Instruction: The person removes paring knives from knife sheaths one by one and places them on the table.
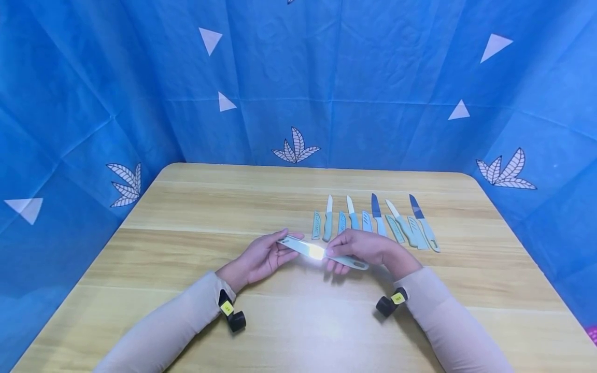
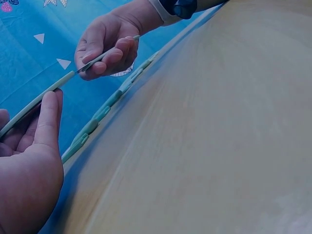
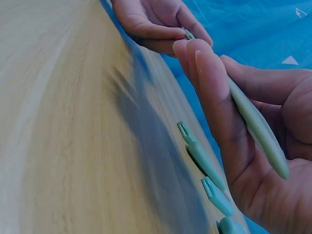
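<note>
Above the table, my left hand (image 1: 254,261) holds a pale green blade sheath (image 2: 36,103) between thumb and fingers. My right hand (image 1: 364,244) pinches the light green handle of a knife (image 3: 261,129), whose slotted butt end points right. Sheath and knife lie in one line. A short bit of blade shows between them in the left wrist view; I cannot tell how deep it sits in the sheath. Bright glare covers this part in the head view. Behind the right hand lies a row of bare knives (image 1: 328,228) alternating with patterned sheaths (image 1: 316,226).
The wooden table (image 1: 186,207) carries the row of several knives and sheaths right of centre, some with white blades, some with dark ones (image 1: 375,205). A blue printed curtain (image 1: 298,67) surrounds the back and sides of the table.
</note>
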The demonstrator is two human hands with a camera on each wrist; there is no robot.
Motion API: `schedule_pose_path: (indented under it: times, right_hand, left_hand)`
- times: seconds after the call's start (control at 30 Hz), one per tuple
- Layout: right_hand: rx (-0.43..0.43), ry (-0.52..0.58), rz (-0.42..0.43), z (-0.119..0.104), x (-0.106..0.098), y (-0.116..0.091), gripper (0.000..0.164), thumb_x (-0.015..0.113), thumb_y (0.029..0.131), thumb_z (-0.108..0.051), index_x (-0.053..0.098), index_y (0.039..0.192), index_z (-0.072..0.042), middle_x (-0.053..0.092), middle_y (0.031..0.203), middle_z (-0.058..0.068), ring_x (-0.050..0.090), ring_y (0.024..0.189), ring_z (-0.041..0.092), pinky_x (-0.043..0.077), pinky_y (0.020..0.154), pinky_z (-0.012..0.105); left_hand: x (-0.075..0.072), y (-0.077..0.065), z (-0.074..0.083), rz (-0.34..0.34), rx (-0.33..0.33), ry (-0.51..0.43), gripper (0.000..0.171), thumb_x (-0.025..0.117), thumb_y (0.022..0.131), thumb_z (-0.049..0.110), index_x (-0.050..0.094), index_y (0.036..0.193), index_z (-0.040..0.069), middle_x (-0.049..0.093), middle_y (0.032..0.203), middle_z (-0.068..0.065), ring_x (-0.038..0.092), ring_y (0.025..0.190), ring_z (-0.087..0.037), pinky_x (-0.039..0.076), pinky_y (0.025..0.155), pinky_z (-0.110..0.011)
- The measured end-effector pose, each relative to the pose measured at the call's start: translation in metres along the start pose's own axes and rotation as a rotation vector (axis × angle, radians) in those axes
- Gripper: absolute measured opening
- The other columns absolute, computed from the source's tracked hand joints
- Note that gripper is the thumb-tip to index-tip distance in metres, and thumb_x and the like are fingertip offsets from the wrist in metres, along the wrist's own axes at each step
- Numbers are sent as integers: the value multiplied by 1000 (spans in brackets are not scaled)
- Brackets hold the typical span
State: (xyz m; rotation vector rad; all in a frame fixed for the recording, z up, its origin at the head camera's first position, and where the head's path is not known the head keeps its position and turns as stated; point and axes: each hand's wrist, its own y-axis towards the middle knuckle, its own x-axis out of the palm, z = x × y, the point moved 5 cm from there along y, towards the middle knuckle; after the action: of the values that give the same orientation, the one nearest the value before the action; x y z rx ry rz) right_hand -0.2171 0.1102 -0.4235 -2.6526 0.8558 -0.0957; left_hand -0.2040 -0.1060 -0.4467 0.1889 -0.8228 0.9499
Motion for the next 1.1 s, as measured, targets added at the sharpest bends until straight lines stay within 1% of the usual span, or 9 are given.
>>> schedule_pose_path:
  times: [0.27, 0.47, 0.7, 0.83, 0.97, 1.1]
  right_hand:
    - [5, -15, 0, -1, -2, -1, 25, 58, 99, -16, 69, 108, 5, 71, 96, 23, 69, 79, 26, 61, 75, 40]
    - [-1, -18, -8, -2, -3, -2, 25, 58, 99, -16, 69, 108, 4, 71, 96, 23, 69, 78, 25, 62, 74, 39]
    - [0, 24, -18, -1, -3, -4, 24, 56, 100, -13, 68, 106, 6, 70, 95, 25, 69, 74, 22, 62, 70, 35]
    - [4, 34, -17, -1, -4, -6, 25, 55, 100, -12, 67, 109, 8, 69, 96, 27, 69, 75, 22, 62, 70, 35]
    - [1, 21, -17, -1, -5, -6, 26, 56, 100, -12, 66, 111, 9, 69, 97, 27, 69, 76, 23, 62, 71, 35]
    - [-16, -30, -11, 0, -7, -8, 28, 59, 99, -17, 68, 107, 8, 70, 95, 23, 70, 76, 24, 62, 72, 37]
  left_hand:
    - [-1, 0, 1, 8, 2, -14, 35, 48, 104, 24, 61, 121, -4, 61, 123, -25, 63, 112, -29, 45, 103, -35]
    - [-2, 0, 1, 17, 8, -23, 39, 48, 105, 24, 55, 126, -7, 61, 123, -25, 62, 114, -29, 45, 103, -35]
    - [-2, -1, 1, 17, 7, -26, 38, 49, 104, 24, 56, 126, -7, 61, 124, -24, 61, 115, -29, 45, 104, -36]
    - [-2, -1, 1, 16, 8, -24, 39, 49, 104, 24, 54, 127, -7, 61, 124, -24, 61, 115, -29, 45, 104, -36]
    - [-2, -1, 1, 14, 9, -27, 38, 49, 104, 24, 56, 125, -7, 61, 124, -24, 61, 115, -30, 45, 104, -36]
    - [-2, -1, 1, 14, 9, -27, 36, 48, 104, 24, 60, 122, -5, 62, 121, -24, 62, 113, -29, 45, 103, -35]
